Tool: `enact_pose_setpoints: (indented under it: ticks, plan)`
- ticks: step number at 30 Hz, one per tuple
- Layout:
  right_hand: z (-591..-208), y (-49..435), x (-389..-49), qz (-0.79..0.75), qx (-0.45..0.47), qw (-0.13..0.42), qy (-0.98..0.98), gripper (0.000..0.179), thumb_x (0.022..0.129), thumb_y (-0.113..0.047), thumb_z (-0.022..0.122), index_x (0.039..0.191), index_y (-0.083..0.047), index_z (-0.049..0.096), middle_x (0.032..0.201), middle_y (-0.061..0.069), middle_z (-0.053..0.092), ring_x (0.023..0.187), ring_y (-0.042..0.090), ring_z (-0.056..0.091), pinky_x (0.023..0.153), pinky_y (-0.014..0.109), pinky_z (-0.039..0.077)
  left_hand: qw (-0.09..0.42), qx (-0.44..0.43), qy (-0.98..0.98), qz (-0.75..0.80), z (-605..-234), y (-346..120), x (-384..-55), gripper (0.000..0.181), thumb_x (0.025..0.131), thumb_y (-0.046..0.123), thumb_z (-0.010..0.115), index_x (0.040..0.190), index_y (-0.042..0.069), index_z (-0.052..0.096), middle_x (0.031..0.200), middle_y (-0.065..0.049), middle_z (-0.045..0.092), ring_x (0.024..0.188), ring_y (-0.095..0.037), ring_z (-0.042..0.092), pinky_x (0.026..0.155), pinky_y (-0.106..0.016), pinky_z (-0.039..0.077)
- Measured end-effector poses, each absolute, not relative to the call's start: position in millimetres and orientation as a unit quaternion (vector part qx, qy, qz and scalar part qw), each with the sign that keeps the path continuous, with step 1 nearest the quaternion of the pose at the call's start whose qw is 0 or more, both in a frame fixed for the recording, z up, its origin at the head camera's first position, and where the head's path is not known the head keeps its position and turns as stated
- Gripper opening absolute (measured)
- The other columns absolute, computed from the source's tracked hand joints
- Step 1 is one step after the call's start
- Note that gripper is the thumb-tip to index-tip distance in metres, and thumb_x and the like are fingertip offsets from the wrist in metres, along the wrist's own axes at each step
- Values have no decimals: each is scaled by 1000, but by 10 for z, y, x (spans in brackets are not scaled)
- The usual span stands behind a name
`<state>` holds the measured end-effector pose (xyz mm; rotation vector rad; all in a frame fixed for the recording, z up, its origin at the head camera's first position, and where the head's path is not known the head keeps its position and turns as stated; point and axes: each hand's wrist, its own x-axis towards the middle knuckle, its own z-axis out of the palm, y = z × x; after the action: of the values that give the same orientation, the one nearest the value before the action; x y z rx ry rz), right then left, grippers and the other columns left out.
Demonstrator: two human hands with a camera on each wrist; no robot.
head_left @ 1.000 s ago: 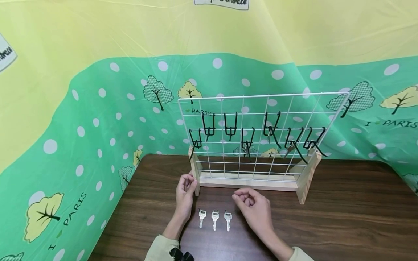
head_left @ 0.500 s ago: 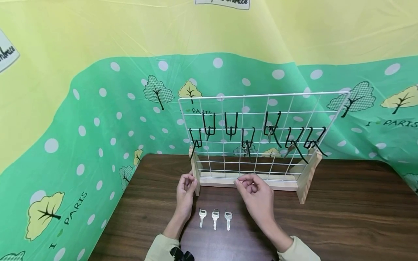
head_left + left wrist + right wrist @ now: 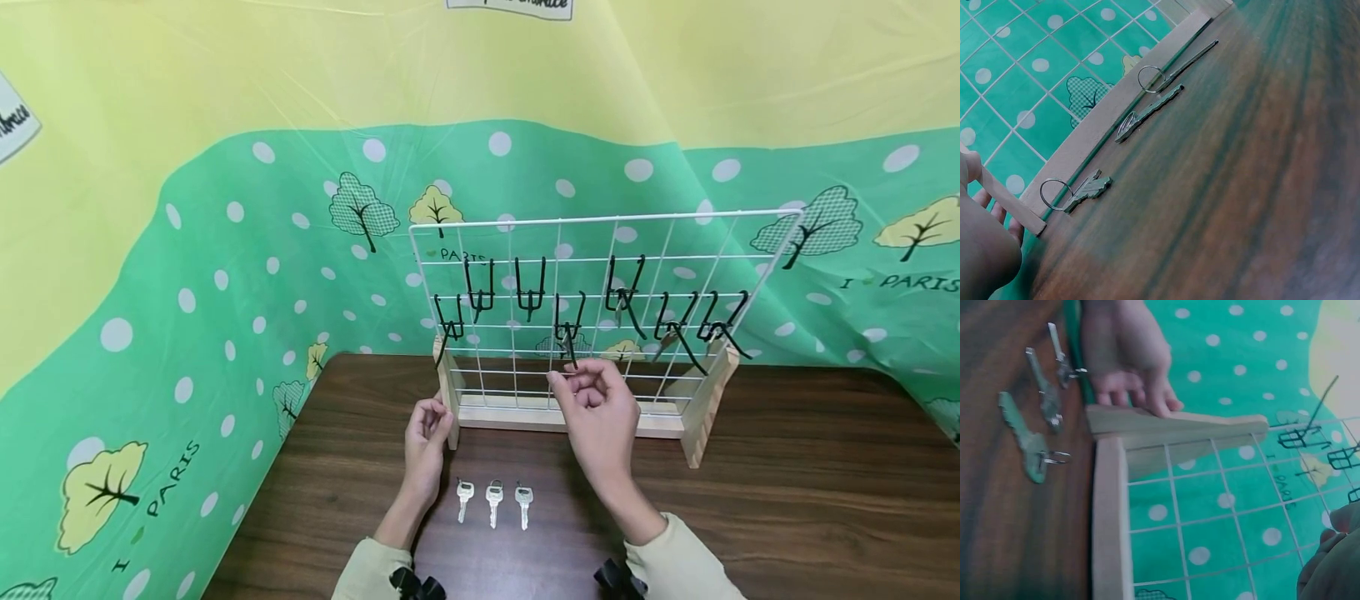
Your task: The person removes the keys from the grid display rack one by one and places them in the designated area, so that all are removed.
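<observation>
A white wire grid rack (image 3: 495, 223) with wooden legs stands on the table and bears several black double hooks. At its left end, my left hand (image 3: 425, 446) grips the edge of the wooden leg (image 3: 1179, 426). My right hand (image 3: 603, 412) is raised before the grid, fingers loosely curled, thumb near the forefinger, with nothing visible between them. Its fingertips are just below the low middle hook (image 3: 567, 331), where something small hangs, partly hidden. Keys hang on hooks farther right, one key (image 3: 667, 340) plainly. Three silver keys with rings lie in a row: left (image 3: 465, 500), middle (image 3: 493, 503), right (image 3: 523, 505).
The dark wooden table (image 3: 817, 492) extends on both sides of the rack. Behind it hangs a green and yellow patterned cloth (image 3: 300, 83). Long hook prongs stick out toward me, most clearly at the grid's right end.
My right hand has risen from beside the right-hand key to the grid, just under the low middle hook. My left hand, the rack and the three keys on the table have stayed put.
</observation>
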<state>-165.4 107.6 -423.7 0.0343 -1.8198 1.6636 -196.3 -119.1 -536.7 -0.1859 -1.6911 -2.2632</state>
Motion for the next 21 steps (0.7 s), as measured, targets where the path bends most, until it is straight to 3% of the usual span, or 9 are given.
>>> enact_pose_setpoints:
  ticks: [6, 21]
  plan:
    - [-4175, 1049, -1730, 642, 7, 349, -682, 32, 91, -1, 89, 110, 11, 66, 83, 6, 65, 63, 3, 55, 57, 12, 44, 153, -65, -594, -787, -5392, -1194, -1974, 34, 108, 0, 67, 117, -23, 43, 109, -3, 62, 111, -10, 60, 98, -19, 52]
    - [-4144, 1009, -1913, 612, 12, 409, -677, 37, 91, -10, 92, 110, 7, 65, 81, 6, 66, 53, 1, 48, 51, 13, 39, 154, -67, -595, -786, -5391, -1195, -1985, 25, 107, -6, 65, 114, -19, 46, 109, 0, 62, 112, -9, 62, 98, -19, 52]
